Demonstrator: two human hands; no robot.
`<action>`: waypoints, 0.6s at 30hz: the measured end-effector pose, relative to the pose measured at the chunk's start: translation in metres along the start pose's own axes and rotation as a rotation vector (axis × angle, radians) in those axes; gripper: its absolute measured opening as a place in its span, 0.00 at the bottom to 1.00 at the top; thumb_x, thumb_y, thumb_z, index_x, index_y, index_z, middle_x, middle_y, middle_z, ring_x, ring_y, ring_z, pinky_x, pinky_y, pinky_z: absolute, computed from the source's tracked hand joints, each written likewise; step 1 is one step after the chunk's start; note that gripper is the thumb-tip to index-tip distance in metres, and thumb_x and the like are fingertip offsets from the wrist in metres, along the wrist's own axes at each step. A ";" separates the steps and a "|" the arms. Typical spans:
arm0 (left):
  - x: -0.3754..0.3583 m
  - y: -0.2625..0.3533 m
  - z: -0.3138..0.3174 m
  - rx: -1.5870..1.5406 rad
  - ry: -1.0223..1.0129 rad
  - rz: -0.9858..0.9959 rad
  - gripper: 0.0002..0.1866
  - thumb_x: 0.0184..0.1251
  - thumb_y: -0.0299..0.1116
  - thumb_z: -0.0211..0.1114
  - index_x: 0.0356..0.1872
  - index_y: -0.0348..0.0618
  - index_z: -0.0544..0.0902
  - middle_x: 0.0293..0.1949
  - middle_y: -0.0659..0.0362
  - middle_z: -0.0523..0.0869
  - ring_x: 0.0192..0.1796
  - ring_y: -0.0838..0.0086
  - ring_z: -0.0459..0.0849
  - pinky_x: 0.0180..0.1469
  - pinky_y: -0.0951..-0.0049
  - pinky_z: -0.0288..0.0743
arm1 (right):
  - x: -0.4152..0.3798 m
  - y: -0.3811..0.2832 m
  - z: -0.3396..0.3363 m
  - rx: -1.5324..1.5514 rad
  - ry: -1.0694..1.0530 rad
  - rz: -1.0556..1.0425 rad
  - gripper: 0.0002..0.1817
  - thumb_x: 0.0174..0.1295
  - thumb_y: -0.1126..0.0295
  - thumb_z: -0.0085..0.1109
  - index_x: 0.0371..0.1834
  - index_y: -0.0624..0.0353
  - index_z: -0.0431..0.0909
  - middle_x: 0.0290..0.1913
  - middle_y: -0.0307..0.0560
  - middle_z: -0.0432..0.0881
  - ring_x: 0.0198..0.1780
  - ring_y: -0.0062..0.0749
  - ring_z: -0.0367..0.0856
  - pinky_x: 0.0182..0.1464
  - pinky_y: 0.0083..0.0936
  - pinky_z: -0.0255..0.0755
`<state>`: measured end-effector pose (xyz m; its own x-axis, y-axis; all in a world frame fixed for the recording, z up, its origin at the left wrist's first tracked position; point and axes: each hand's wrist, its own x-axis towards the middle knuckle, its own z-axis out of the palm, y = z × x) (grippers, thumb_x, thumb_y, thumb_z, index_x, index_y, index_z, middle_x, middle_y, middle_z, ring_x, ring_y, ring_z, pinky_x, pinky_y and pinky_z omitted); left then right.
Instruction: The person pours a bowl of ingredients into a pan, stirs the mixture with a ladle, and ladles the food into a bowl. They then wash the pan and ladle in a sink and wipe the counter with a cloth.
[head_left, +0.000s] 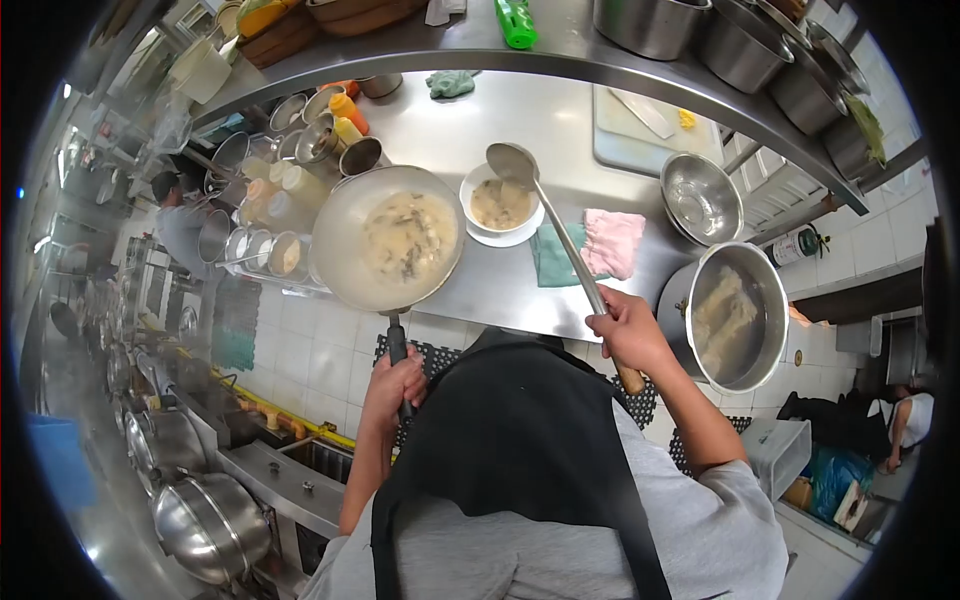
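My left hand [397,385] is wrapped around the black handle of a wide pan [335,240], which holds a creamy soup with dark pieces. In my right hand [632,328] is the long handle of a metal ladle [512,163]. Its bowl hangs over the upper right rim of a white bowl [468,190] that contains the same kind of soup. Beneath that bowl is a white plate [497,240]. A green cloth [556,258] and a pink cloth [612,243] lie behind the ladle's shaft.
A large pot [777,320] with pale pieces in liquid stands at the right, near a metal bowl [702,197]. Squeeze bottles [302,184] and metal containers crowd the left. A steel shelf [540,62] spans the far side, above a cutting board [610,135]. Other people are farther off.
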<state>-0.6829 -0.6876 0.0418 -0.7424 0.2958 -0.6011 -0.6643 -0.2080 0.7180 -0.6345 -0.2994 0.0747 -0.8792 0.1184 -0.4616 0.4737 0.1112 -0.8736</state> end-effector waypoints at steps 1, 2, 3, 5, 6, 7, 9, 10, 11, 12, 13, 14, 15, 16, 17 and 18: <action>0.001 0.000 0.001 0.000 -0.003 -0.008 0.07 0.75 0.30 0.62 0.43 0.49 0.71 0.19 0.70 0.65 0.16 0.83 0.65 0.19 0.76 0.63 | -0.003 0.000 -0.001 -0.044 0.013 -0.015 0.23 0.67 0.75 0.63 0.66 0.63 0.80 0.28 0.36 0.78 0.19 0.18 0.73 0.22 0.21 0.71; 0.001 0.002 0.003 0.001 -0.005 -0.015 0.07 0.75 0.30 0.62 0.43 0.49 0.71 0.19 0.70 0.65 0.16 0.83 0.65 0.19 0.76 0.64 | -0.005 -0.001 -0.002 -0.089 0.025 -0.032 0.24 0.67 0.75 0.63 0.67 0.64 0.79 0.28 0.37 0.78 0.19 0.18 0.73 0.22 0.22 0.71; 0.002 0.003 0.003 0.001 -0.008 -0.024 0.07 0.75 0.30 0.62 0.43 0.49 0.71 0.19 0.70 0.65 0.16 0.83 0.65 0.19 0.76 0.64 | -0.007 -0.001 -0.003 -0.002 0.000 -0.019 0.24 0.67 0.75 0.62 0.67 0.64 0.79 0.28 0.37 0.78 0.19 0.19 0.73 0.22 0.22 0.71; 0.009 -0.001 0.001 0.021 -0.021 -0.019 0.07 0.75 0.30 0.62 0.43 0.48 0.71 0.19 0.70 0.65 0.16 0.83 0.65 0.19 0.76 0.64 | -0.009 -0.003 -0.008 0.168 -0.053 0.007 0.24 0.66 0.76 0.62 0.67 0.64 0.79 0.28 0.36 0.78 0.18 0.19 0.74 0.22 0.22 0.71; 0.011 -0.001 0.001 0.029 -0.025 -0.017 0.07 0.75 0.30 0.62 0.42 0.48 0.71 0.19 0.70 0.65 0.16 0.83 0.65 0.19 0.76 0.64 | -0.011 -0.006 -0.010 0.249 -0.071 0.006 0.24 0.66 0.76 0.61 0.67 0.64 0.79 0.28 0.36 0.78 0.18 0.19 0.74 0.22 0.22 0.71; 0.012 -0.002 0.001 0.032 -0.029 -0.021 0.07 0.75 0.30 0.62 0.42 0.48 0.71 0.19 0.70 0.65 0.16 0.83 0.65 0.19 0.76 0.64 | -0.015 -0.010 -0.012 0.330 -0.089 0.005 0.24 0.67 0.76 0.61 0.67 0.64 0.79 0.28 0.35 0.78 0.18 0.19 0.74 0.23 0.21 0.71; 0.014 0.000 0.005 0.037 -0.038 -0.029 0.07 0.76 0.31 0.62 0.42 0.48 0.71 0.19 0.70 0.65 0.16 0.83 0.65 0.19 0.76 0.64 | -0.024 -0.021 -0.016 0.408 -0.118 0.004 0.24 0.66 0.76 0.61 0.67 0.64 0.79 0.28 0.35 0.77 0.18 0.20 0.75 0.23 0.20 0.70; 0.017 0.000 0.008 0.049 -0.050 -0.032 0.07 0.76 0.31 0.62 0.42 0.48 0.71 0.19 0.71 0.65 0.16 0.83 0.65 0.19 0.76 0.64 | -0.028 -0.029 -0.018 0.367 -0.126 -0.010 0.24 0.66 0.76 0.62 0.68 0.64 0.78 0.28 0.35 0.77 0.18 0.20 0.75 0.23 0.20 0.71; 0.020 0.000 0.011 0.061 -0.061 -0.034 0.07 0.76 0.31 0.62 0.42 0.48 0.71 0.19 0.71 0.65 0.16 0.83 0.65 0.19 0.76 0.64 | -0.032 -0.037 -0.018 0.327 -0.134 -0.024 0.25 0.66 0.76 0.62 0.68 0.64 0.78 0.28 0.35 0.77 0.18 0.20 0.75 0.23 0.21 0.71; 0.022 -0.001 0.013 0.069 -0.070 -0.037 0.07 0.76 0.31 0.62 0.43 0.48 0.71 0.19 0.71 0.65 0.16 0.83 0.65 0.19 0.76 0.64 | -0.035 -0.043 -0.017 0.284 -0.145 -0.037 0.26 0.66 0.76 0.62 0.69 0.65 0.77 0.28 0.35 0.77 0.18 0.20 0.75 0.24 0.21 0.71; 0.022 -0.001 0.017 0.074 -0.082 -0.037 0.08 0.76 0.32 0.63 0.43 0.48 0.71 0.19 0.71 0.65 0.16 0.83 0.65 0.19 0.77 0.64 | -0.035 -0.046 -0.015 0.218 -0.137 -0.055 0.27 0.66 0.76 0.62 0.70 0.65 0.77 0.28 0.36 0.78 0.18 0.19 0.74 0.24 0.21 0.71; 0.021 0.000 0.020 0.077 -0.091 -0.033 0.08 0.76 0.32 0.63 0.43 0.48 0.71 0.19 0.71 0.65 0.16 0.83 0.65 0.19 0.77 0.64 | -0.034 -0.050 -0.011 0.151 -0.133 -0.075 0.28 0.66 0.76 0.63 0.72 0.66 0.76 0.28 0.36 0.78 0.19 0.19 0.74 0.24 0.22 0.72; 0.020 0.001 0.022 0.080 -0.095 -0.027 0.09 0.76 0.32 0.64 0.43 0.48 0.71 0.19 0.71 0.65 0.16 0.83 0.65 0.19 0.77 0.64 | -0.032 -0.053 -0.007 0.084 -0.134 -0.097 0.29 0.67 0.75 0.63 0.73 0.66 0.75 0.28 0.36 0.78 0.19 0.19 0.74 0.24 0.22 0.72; 0.021 0.002 0.022 0.085 -0.102 -0.023 0.09 0.76 0.32 0.64 0.43 0.48 0.71 0.19 0.71 0.66 0.17 0.83 0.66 0.19 0.77 0.64 | -0.026 -0.049 -0.002 -0.027 -0.094 -0.163 0.30 0.67 0.75 0.63 0.73 0.66 0.74 0.28 0.36 0.78 0.19 0.18 0.73 0.24 0.22 0.72; 0.022 0.001 0.023 0.090 -0.107 -0.019 0.09 0.76 0.32 0.65 0.43 0.48 0.70 0.19 0.71 0.66 0.17 0.83 0.66 0.19 0.77 0.64 | -0.017 -0.038 0.004 -0.135 -0.056 -0.229 0.30 0.67 0.75 0.63 0.74 0.67 0.74 0.28 0.35 0.78 0.19 0.17 0.73 0.25 0.21 0.72; 0.022 0.001 0.024 0.094 -0.114 -0.017 0.10 0.76 0.33 0.65 0.43 0.48 0.70 0.19 0.71 0.66 0.17 0.83 0.66 0.19 0.77 0.65 | -0.012 -0.035 0.011 -0.244 -0.016 -0.297 0.31 0.68 0.75 0.63 0.75 0.67 0.73 0.28 0.35 0.78 0.19 0.17 0.73 0.25 0.21 0.71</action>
<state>-0.6979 -0.6587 0.0376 -0.7131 0.4033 -0.5734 -0.6613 -0.1156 0.7412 -0.6411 -0.3157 0.1091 -0.9797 0.0310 -0.1982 0.1955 0.3705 -0.9080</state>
